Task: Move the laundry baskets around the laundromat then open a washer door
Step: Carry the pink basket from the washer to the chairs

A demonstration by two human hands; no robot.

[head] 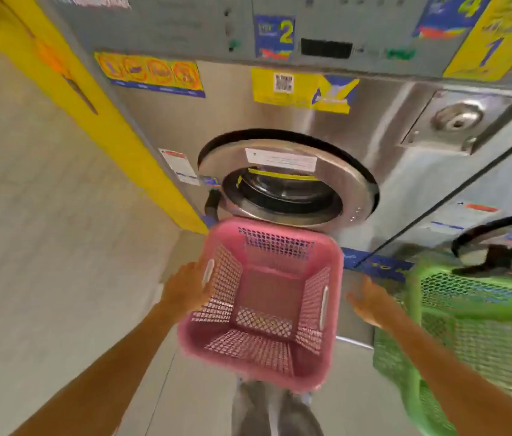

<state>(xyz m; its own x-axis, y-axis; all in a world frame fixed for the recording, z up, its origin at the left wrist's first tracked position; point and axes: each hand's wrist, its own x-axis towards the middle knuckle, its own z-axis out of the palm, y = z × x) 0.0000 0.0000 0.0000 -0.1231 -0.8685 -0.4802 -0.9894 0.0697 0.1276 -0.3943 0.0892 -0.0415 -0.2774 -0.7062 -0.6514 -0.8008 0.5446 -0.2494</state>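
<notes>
An empty pink laundry basket [336,278] stands on the floor right in front of washer number 2 [248,114], just below its round steel door [352,184], which looks shut. My left hand [185,287] lies flat against the basket's left rim by the handle slot, fingers apart. My right hand [371,302] hovers open to the right of the basket, a little apart from its rim. A green laundry basket [468,325] stands to the right, in front of the neighbouring washer.
A yellow panel [122,136] and a pale tiled wall [44,215] close the left side. The neighbouring washer [484,190] on the right shows part of a dark-rimmed door. My feet show on the grey floor below the pink basket.
</notes>
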